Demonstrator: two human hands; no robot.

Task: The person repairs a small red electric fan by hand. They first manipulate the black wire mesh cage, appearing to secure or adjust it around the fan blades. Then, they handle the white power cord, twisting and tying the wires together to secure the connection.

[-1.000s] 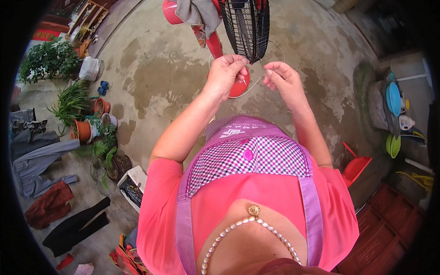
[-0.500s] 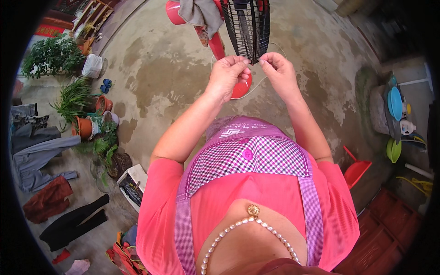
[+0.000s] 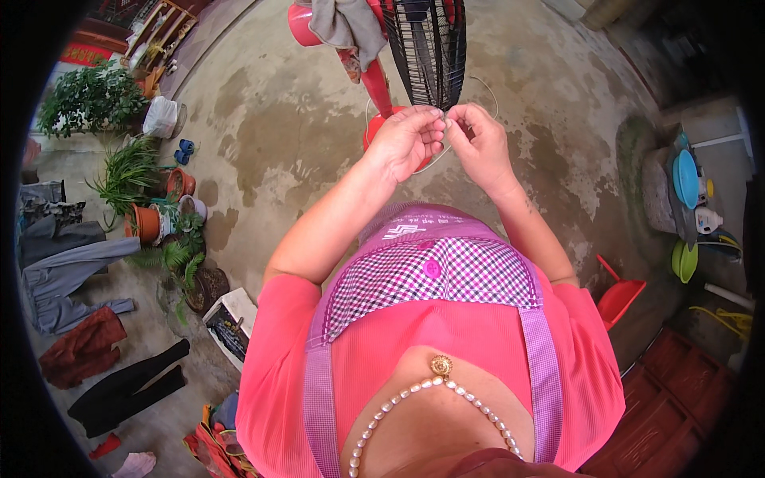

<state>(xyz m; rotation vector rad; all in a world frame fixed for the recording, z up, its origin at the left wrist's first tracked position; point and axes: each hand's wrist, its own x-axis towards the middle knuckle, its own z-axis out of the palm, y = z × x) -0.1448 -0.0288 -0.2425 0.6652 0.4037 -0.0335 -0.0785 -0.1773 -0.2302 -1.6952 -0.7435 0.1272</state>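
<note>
A standing fan with a black wire cage (image 3: 426, 56) and a red pole and base (image 3: 374, 84) stands in front of me. Close below the cage's lower edge, my left hand (image 3: 410, 139) has thumb and forefinger pinched together. My right hand (image 3: 480, 143) pinches right beside it, the fingertips of both hands nearly meeting. Whatever sits between the fingertips is too small to make out. A grey cloth (image 3: 351, 30) hangs over the fan's red body, left of the cage.
Potted plants (image 3: 143, 223) line the left side, with trousers and other clothes (image 3: 72, 267) beyond them. A red dustpan (image 3: 620, 301) lies at the right, near a blue basin (image 3: 685, 179) and a green basin (image 3: 684, 261). A thin pale cord (image 3: 496, 95) curves behind the fan.
Both hands have come down slightly toward me, off the cage's lower edge, and closer to each other. They keep their pinched shape. The fan has barely shifted.
</note>
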